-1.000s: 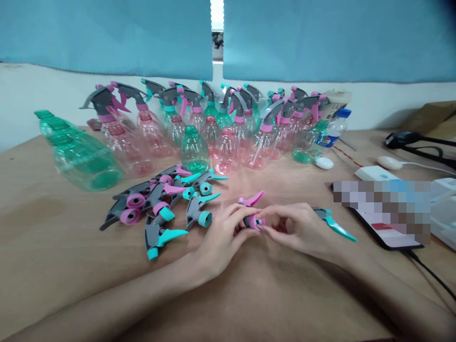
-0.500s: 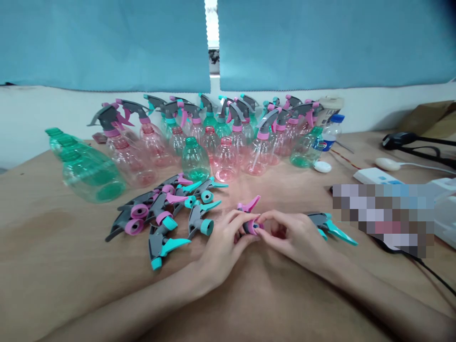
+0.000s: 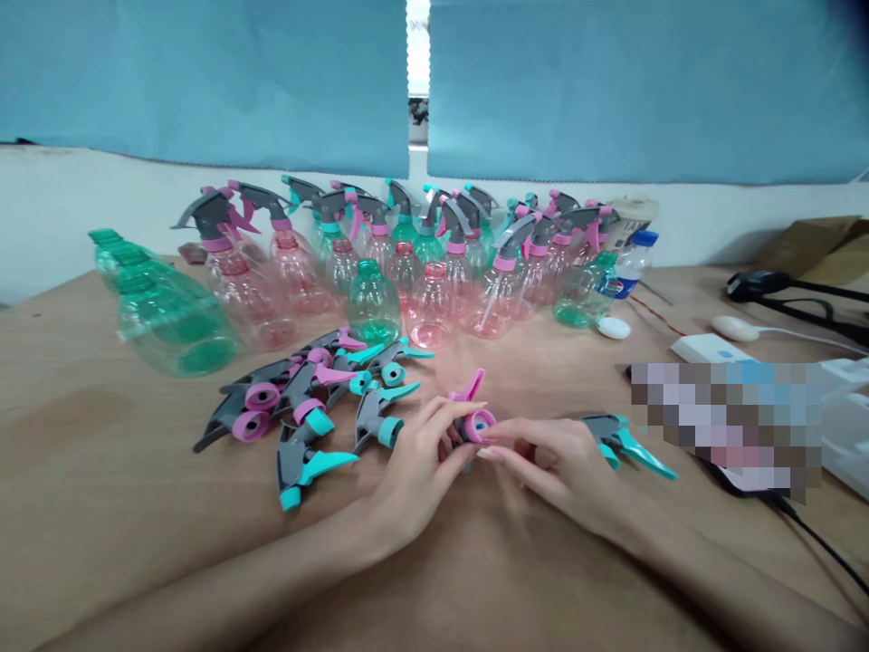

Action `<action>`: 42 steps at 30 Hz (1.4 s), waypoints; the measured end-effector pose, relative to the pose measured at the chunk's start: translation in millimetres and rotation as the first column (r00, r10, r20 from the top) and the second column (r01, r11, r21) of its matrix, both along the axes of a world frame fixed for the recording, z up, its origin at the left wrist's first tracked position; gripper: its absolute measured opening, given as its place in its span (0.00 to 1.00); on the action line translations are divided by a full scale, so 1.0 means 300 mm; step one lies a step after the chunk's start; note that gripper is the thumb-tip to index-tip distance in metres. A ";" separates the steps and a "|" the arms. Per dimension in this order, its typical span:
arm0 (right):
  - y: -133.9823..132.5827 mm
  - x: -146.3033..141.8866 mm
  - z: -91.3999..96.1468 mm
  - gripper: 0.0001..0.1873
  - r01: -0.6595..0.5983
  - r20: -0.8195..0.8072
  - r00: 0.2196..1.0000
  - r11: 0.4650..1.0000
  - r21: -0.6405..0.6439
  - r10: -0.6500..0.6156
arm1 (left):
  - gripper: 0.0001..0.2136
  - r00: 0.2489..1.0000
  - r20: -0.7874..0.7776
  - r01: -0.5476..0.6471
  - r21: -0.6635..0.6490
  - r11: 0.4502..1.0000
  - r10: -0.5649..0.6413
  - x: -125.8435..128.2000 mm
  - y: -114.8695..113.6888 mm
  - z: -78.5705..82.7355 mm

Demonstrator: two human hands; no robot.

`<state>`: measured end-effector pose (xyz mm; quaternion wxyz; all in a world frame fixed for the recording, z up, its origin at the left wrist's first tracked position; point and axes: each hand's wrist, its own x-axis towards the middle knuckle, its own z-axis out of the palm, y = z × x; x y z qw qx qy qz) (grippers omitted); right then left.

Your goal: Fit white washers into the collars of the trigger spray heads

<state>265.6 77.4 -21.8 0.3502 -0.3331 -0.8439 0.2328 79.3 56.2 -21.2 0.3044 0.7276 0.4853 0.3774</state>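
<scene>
My left hand (image 3: 421,462) grips a grey spray head with a pink trigger and pink collar (image 3: 473,418), held just above the wooden table (image 3: 101,507). My right hand (image 3: 549,462) pinches at the pink collar with thumb and fingertip; I cannot make out anything small between them. A grey and teal spray head (image 3: 625,439) lies on the table just right of my right hand. A pile of loose spray heads (image 3: 305,398), pink and teal, lies left of my left hand.
Several pink and green bottles (image 3: 421,263), some capped with spray heads, stand at the back. Open green bottles (image 3: 163,308) lie on the left. A phone (image 3: 720,426), a cable, a white box (image 3: 706,347) and a water bottle (image 3: 628,267) are on the right.
The spray head has tilted so its pink collar faces up toward me. My right fingertips have shifted slightly lower and back from it. The view has dropped a little.
</scene>
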 end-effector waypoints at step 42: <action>-0.006 0.023 -0.019 0.14 0.036 -0.132 0.991 0.999 0.023 -0.033 | 0.13 0.989 -0.147 0.051 0.210 0.976 -0.020 -0.012 -0.026 0.005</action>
